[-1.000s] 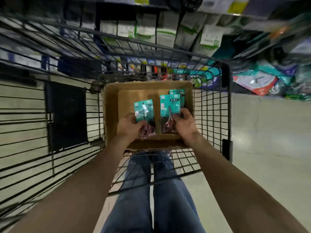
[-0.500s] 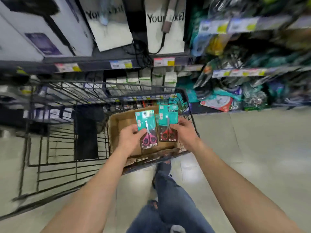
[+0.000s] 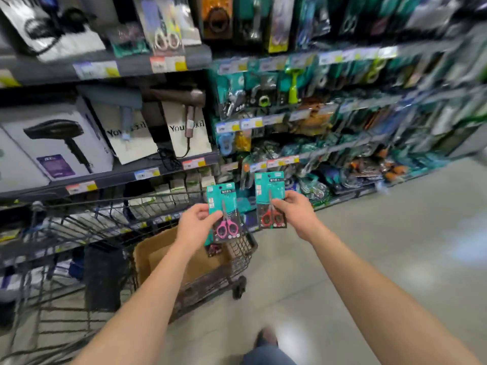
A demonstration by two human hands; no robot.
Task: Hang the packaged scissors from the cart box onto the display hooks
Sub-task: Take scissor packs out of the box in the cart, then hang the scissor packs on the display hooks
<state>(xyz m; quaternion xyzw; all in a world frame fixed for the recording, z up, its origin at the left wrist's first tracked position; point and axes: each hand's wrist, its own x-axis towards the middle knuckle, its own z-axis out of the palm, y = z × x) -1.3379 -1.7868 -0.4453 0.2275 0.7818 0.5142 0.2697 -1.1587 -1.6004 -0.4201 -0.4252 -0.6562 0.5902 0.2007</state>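
Observation:
My left hand (image 3: 196, 224) grips a teal-carded pack of pink-handled scissors (image 3: 224, 212) by its left edge. My right hand (image 3: 296, 213) pinches a matching pack of red-handled scissors (image 3: 270, 200) by its right edge. Both packs are upright, side by side and apart, held above the far right corner of the cart. The open cardboard box (image 3: 158, 252) sits in the black wire cart (image 3: 79, 233) below my left forearm, with another pack (image 3: 214, 249) partly visible in it. The display hooks (image 3: 303, 143) with hanging teal-carded goods fill the shelving ahead and to the right, blurred.
Boxed hair dryers (image 3: 58, 143) and white bags stand on the grey shelves at left behind the cart. Price-label strips (image 3: 274, 162) run along the hook rows. Bare grey floor (image 3: 382, 246) stretches to the right. My foot (image 3: 266, 338) shows at the bottom.
Both hands lifted the two scissor packs up out of the box and above the cart. The view swung up from the cart interior to the shelving and hooks.

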